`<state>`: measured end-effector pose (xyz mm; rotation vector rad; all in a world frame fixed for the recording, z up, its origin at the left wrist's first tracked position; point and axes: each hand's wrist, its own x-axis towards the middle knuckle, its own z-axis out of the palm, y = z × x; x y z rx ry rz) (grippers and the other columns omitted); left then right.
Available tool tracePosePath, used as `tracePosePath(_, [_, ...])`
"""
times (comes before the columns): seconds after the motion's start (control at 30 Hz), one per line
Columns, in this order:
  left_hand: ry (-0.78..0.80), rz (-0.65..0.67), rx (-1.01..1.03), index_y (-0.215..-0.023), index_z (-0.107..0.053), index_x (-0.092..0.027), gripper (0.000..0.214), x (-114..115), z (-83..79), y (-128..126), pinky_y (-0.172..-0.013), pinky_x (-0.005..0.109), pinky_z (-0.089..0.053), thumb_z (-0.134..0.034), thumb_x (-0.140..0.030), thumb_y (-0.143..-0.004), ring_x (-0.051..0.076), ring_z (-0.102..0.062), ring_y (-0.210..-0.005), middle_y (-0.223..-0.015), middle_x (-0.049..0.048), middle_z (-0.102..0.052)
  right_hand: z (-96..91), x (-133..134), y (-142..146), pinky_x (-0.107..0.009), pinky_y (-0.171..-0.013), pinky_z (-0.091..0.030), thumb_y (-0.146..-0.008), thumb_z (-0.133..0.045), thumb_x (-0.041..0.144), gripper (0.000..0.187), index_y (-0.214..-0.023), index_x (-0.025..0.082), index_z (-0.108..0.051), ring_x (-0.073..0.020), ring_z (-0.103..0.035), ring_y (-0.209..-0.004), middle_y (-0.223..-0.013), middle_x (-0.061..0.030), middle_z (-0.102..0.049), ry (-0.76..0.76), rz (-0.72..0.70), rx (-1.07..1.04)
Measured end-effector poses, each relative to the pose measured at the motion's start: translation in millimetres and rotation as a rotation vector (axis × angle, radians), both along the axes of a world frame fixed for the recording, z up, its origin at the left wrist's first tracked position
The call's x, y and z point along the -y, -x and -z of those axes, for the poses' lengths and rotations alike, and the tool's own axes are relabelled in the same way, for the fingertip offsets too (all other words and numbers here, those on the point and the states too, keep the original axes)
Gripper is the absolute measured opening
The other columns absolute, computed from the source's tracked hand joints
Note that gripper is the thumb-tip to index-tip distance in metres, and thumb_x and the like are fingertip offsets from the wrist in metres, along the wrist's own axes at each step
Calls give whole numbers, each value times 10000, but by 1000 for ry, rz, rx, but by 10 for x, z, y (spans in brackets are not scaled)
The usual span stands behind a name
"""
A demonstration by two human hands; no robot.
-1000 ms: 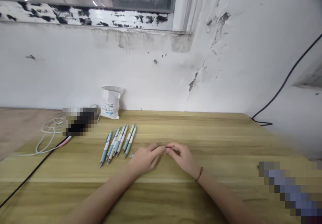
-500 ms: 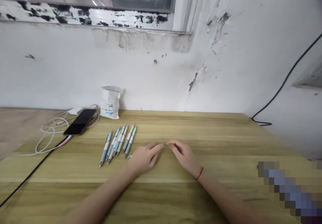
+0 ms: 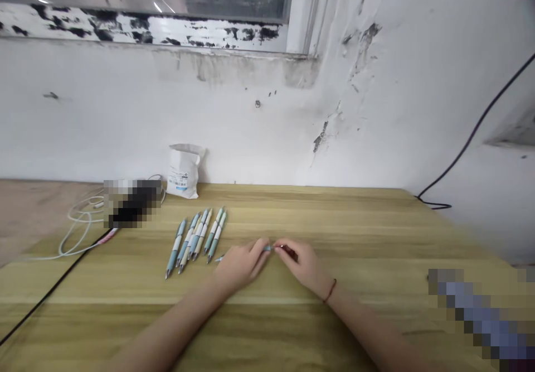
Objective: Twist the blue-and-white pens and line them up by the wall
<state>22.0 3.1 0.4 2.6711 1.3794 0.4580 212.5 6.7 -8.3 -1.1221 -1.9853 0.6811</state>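
My left hand (image 3: 242,260) is closed around a light blue pen (image 3: 266,248). One end of the pen pokes out on the left of that hand, and the blue barrel shows by the thumb. Facing it, my right hand (image 3: 301,260) pinches a small silvery piece at the pen's other end, which looks like the pen tip. Whether that piece still joins the barrel is too small to tell. To the left of my hands lies a row of several pens (image 3: 195,241) in blue, green, cream and white, their silver tips pointing toward me.
A white packet (image 3: 183,171) with a printed label stands against the wall. On the left lie a blurred-out dark phone (image 3: 134,204) and a coiled white cable (image 3: 75,221). A black cable (image 3: 472,138) hangs at the right. A pixelated bluish object (image 3: 480,316) occupies the lower right.
The blue barrel now shows between my left thumb and fingers, and a silvery piece shows in my right fingers. The right hand has shifted slightly left and down. The other pens stay put.
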Motion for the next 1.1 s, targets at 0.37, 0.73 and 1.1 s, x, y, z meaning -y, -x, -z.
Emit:
tracePosePath(0.37, [-119, 34, 170, -1207, -446, -215, 367, -524, 142, -88, -895, 325, -450, -346, -84, -879, 167, -539, -1034, -1139, 58, -560, 186, -409, -291, -291, -546, -476, -836, -442, 432, 313, -994, 185, -551, -145, -544, -575, -767, -37, -599, 152, 265, -310])
tracePosePath(0.73, [-124, -115, 66, -1158, -504, -208, 298, -902, 141, -365, -823, 327, -439, -357, -152, -904, 198, -570, -931, -1027, 66, -608, 246, -909, -319, -252, -485, -446, -813, -464, 444, 273, -859, 190, -550, -131, -527, -524, -642, 2, -564, 108, 274, -261])
tracePosePath(1.1, [-147, -71, 110, -1069, -556, -202, 268, -892, 132, -352, -862, 325, -402, -334, -268, -933, 175, -541, -970, -1038, 61, -575, 266, -873, -290, -294, -595, -493, -813, -458, 416, 257, -923, 210, -567, -156, -597, -632, -767, -20, -641, -2, 286, -176])
